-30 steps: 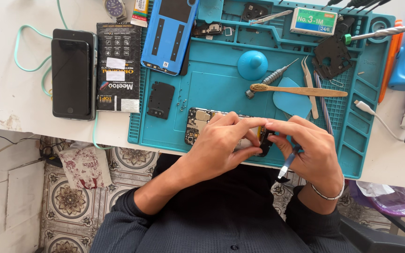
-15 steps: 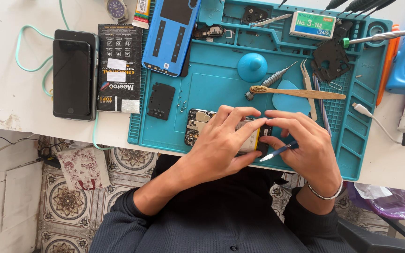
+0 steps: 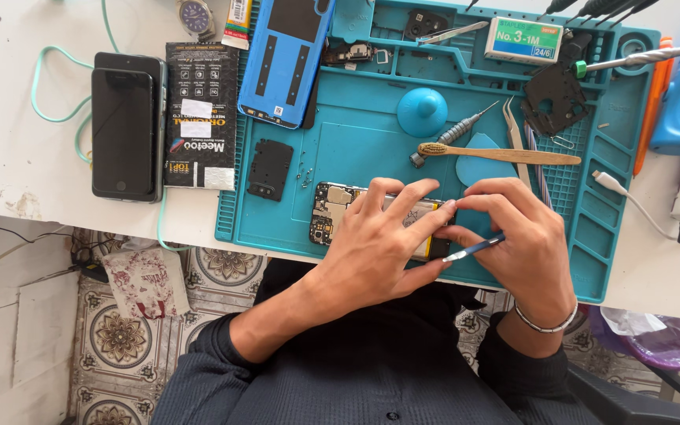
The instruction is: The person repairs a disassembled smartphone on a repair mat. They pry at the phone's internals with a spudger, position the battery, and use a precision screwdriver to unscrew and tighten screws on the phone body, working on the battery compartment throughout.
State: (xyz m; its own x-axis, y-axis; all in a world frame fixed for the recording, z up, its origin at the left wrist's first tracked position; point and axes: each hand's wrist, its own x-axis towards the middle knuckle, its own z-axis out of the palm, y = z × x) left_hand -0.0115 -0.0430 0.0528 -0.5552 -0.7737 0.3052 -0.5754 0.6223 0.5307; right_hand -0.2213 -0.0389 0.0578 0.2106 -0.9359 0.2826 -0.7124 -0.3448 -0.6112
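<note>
So the opened phone (image 3: 332,211) is lying on the teal repair mat (image 3: 356,149) near its front edge, circuit board showing, and the left hand (image 3: 379,244) is spread over it, fingers pressing it down. Right hand (image 3: 525,236) is pinched shut around a thin blue pry tool (image 3: 474,249), tip touching the phone; a bamboo toothbrush (image 3: 497,153) lies just behind
</note>
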